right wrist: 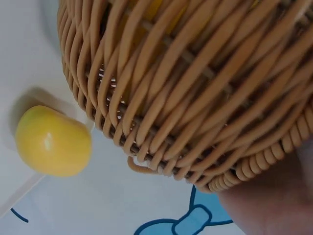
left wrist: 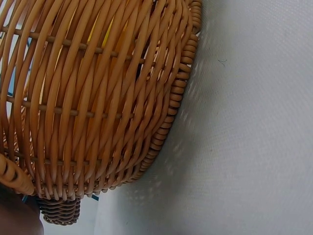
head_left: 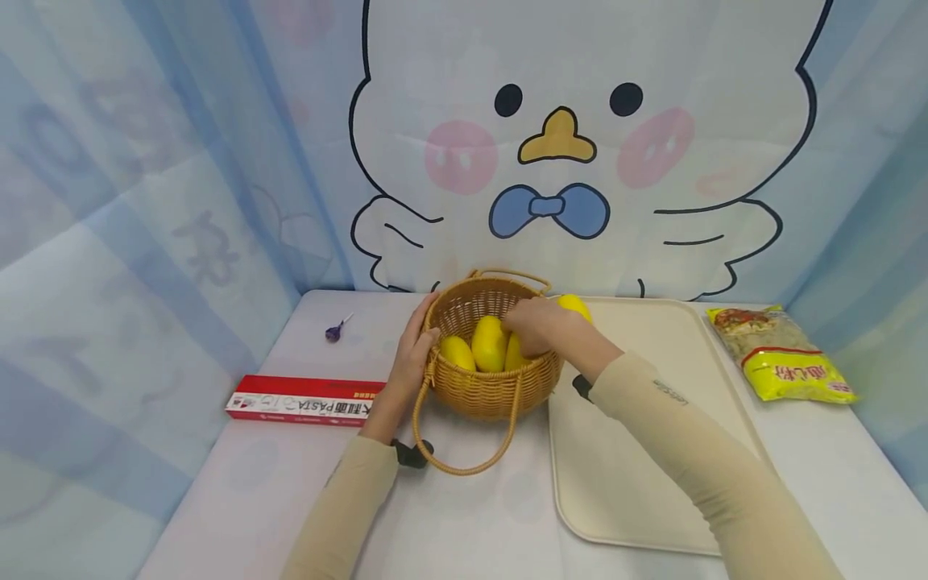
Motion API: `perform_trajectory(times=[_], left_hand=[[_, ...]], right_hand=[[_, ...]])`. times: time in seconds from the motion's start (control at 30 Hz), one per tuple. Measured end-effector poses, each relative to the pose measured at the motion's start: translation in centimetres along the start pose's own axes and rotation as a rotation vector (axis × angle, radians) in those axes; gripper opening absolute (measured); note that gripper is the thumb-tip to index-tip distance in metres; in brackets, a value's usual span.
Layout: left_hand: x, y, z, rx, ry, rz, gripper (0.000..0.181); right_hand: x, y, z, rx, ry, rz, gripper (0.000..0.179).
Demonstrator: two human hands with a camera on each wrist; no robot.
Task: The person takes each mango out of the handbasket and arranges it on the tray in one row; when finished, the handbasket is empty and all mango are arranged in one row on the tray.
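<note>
A round wicker basket point(head_left: 493, 395) with two loop handles stands at the middle of the table. Inside it lie several yellow mangoes point(head_left: 490, 345). My left hand point(head_left: 413, 358) holds the basket's left side, thumb over the rim and fingers along the outer wall. Over the right rim reaches my right hand point(head_left: 540, 322), its curled fingers down in the basket around a mango point(head_left: 514, 354); the fingertips are hidden. Another mango point(right wrist: 53, 141) lies outside, behind the basket's right side. The woven wall point(left wrist: 93, 103) fills much of the left wrist view.
To the right lies a beige tray point(head_left: 652, 451), reaching close to the basket. Beyond it is a yellow food packet point(head_left: 786, 354). A red and white pasta box point(head_left: 304, 400) lies left of the basket, with a small purple lollipop point(head_left: 333, 333) behind it. A printed curtain point(head_left: 558, 250) closes off the back.
</note>
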State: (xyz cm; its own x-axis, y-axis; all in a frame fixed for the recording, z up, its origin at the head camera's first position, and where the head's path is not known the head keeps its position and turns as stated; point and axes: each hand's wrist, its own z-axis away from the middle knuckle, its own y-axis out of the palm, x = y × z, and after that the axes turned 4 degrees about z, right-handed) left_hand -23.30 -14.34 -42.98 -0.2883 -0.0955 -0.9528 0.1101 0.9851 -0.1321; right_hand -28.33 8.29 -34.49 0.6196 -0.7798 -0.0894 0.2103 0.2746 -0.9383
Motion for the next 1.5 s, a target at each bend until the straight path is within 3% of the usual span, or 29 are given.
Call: perform_trajectory(times=[0.23,0.4,0.7,1.03,1.5], left_hand=[[2.4,0.1,-0.4,-0.061,0.011,-0.031,0.06],[2.6,0.3,-0.5,-0.061,0.039,-0.03,0.059],[2.7,0.4,-0.5,-0.062,0.025,-0.039,0.059],[2.9,0.1,-0.7,-0.033,0.023,0.018,0.06],[2.6,0.4,-0.5,-0.056,0.025,-0.019,0.059]], right_hand=[[0.0,-0.5,0.8,-0.096,-0.061,-0.039,0.046],[-0.4,-1.0,1.6,-0.162,-0.09,-0.083,0.049],[-1.6,-1.5,3.0,-0.281,-0.144,-0.176,0.056],[-3.3,-1.8,4.9,-0.429,-0.109,-0.217,0.06],[-6.3,-0.1,6.7,-0.666,0.007,-0.356,0.055]])
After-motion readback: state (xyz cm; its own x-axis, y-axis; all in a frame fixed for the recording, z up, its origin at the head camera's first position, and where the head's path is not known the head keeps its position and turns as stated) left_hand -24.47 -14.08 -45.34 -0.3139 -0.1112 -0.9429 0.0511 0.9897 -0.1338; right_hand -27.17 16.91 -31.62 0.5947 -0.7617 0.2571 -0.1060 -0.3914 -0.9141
